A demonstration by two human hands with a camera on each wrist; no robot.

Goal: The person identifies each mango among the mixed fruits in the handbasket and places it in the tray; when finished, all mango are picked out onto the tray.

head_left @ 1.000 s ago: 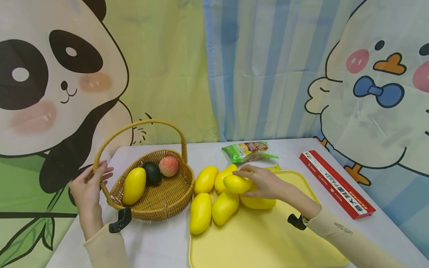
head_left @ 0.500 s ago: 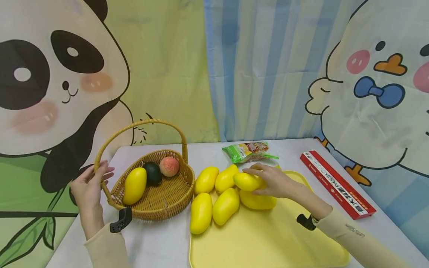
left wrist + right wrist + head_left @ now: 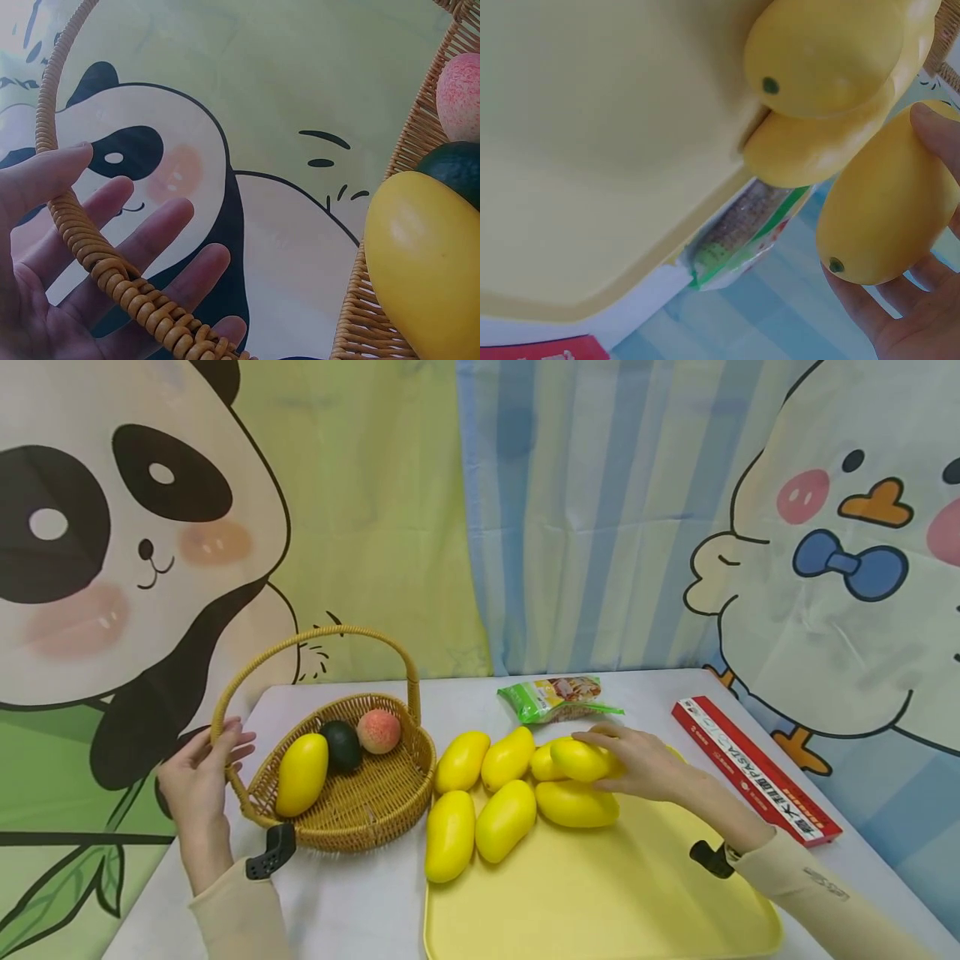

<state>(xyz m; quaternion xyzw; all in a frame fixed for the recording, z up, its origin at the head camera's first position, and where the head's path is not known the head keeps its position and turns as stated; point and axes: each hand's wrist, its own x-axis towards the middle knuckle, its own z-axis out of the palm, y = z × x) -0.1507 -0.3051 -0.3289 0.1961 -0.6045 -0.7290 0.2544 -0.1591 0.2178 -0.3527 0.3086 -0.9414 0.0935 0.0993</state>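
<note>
My right hand (image 3: 647, 765) grips a yellow mango (image 3: 582, 761), thumb on one side and fingers on the other in the right wrist view. That mango is off the tray, close above the back group. Several more mangoes (image 3: 505, 822) lie on the left part of the yellow tray (image 3: 592, 893). On the left stands a wicker basket (image 3: 367, 837) holding a mango (image 3: 302, 775), a dark green avocado-like fruit (image 3: 341, 747) and a peach (image 3: 378, 732). The basket's handle (image 3: 105, 262) passes between the thumb and loosely spread fingers of my left hand (image 3: 197, 777).
Behind the tray lies a green snack packet (image 3: 555, 700). A long red pasta box (image 3: 753, 768) rests along the right side of the white table (image 3: 360, 918). Cartoon-printed curtains (image 3: 390, 527) hang close behind the table.
My right hand has carried its mango to the right, and another mango behind it has come into view. The left hand and the basket stay where they were.
</note>
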